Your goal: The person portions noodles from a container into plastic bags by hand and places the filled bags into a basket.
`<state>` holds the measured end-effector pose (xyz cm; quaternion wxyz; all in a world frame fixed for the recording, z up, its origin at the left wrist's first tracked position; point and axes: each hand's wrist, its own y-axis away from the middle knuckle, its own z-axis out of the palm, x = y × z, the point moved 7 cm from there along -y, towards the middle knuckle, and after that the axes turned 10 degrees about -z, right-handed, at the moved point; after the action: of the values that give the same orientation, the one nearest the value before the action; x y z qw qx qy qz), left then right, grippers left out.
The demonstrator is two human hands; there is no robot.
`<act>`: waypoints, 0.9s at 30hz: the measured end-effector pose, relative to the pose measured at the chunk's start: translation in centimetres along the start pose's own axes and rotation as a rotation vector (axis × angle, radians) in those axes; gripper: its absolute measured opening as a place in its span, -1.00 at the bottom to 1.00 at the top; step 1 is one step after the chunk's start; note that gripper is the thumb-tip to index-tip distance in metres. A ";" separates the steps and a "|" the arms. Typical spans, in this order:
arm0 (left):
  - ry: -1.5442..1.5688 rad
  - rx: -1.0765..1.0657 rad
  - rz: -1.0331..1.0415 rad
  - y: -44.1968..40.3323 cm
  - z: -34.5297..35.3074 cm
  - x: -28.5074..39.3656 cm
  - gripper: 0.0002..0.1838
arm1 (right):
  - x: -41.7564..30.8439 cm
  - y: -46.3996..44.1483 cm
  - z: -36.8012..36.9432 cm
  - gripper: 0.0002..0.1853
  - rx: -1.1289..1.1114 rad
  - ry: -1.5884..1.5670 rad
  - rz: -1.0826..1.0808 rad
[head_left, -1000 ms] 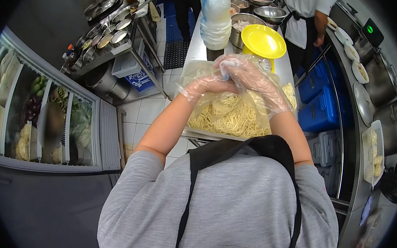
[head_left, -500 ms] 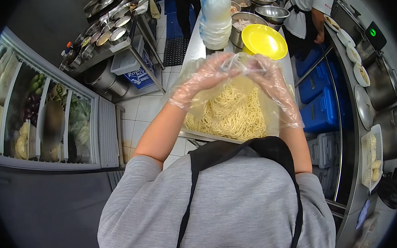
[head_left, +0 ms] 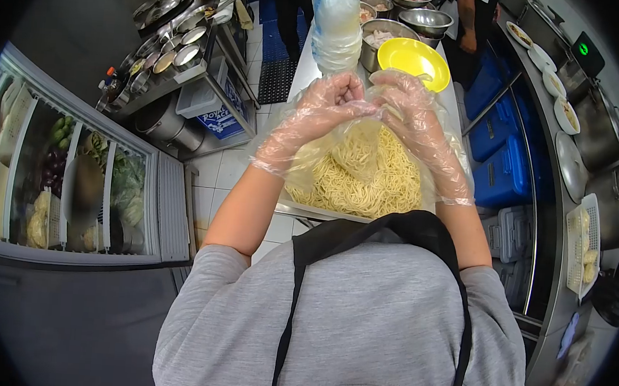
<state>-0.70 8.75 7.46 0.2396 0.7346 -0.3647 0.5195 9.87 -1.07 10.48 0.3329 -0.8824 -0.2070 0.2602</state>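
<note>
My left hand (head_left: 330, 108), in a clear plastic glove, has its fingers curled and pinches the gathered top of a clear plastic bag. Opposite it, my right hand (head_left: 405, 106), gloved the same way, grips the bag's other side with bent fingers. The plastic bag of noodles (head_left: 355, 157) hangs between and below both hands, with a clump of yellow noodles inside. Under it, loose noodles (head_left: 367, 193) fill a shallow metal tray (head_left: 319, 212) close to my apron. Whether the bag rests on the loose noodles I cannot tell.
Beyond my hands stand a yellow plate (head_left: 413, 62), a tall plastic-wrapped stack (head_left: 337, 30) and several metal bowls (head_left: 425, 22). A glass-topped fridge (head_left: 74, 176) is at left. Along the right counter are filled dishes (head_left: 565, 114). A co-worker's arm (head_left: 468, 25) shows at upper right.
My hands have shifted from spreading the bag's top to pinching it, with the left fingers now curled inward. The co-worker at upper right has moved farther back.
</note>
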 end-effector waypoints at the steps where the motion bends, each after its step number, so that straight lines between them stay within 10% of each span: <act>1: 0.022 -0.068 0.052 0.5 0.3 0.6 -0.69 | 0.0 0.0 -0.1 -0.81 0.002 0.000 -0.001; 12: -0.577 -0.123 0.459 1.0 1.3 2.4 -0.49 | -0.6 -1.3 -3.0 -0.84 0.043 -0.221 -0.028; 14: -1.212 0.014 0.339 0.0 -0.1 1.6 -0.54 | -0.3 -1.4 -4.1 -0.82 -0.030 -0.096 -0.072; 21: -0.895 -0.046 0.519 1.4 -1.7 5.1 -0.76 | 3.7 1.8 -6.7 -0.84 -0.151 0.094 0.144; 27: -0.894 0.079 0.759 2.5 -0.1 7.5 -0.75 | -0.7 1.7 -2.5 -0.81 -0.292 0.464 -0.083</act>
<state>-1.31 5.13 14.46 -0.1677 0.7086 -0.6485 0.2219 11.16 -3.82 11.11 0.2509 -0.9478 -0.1966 0.0046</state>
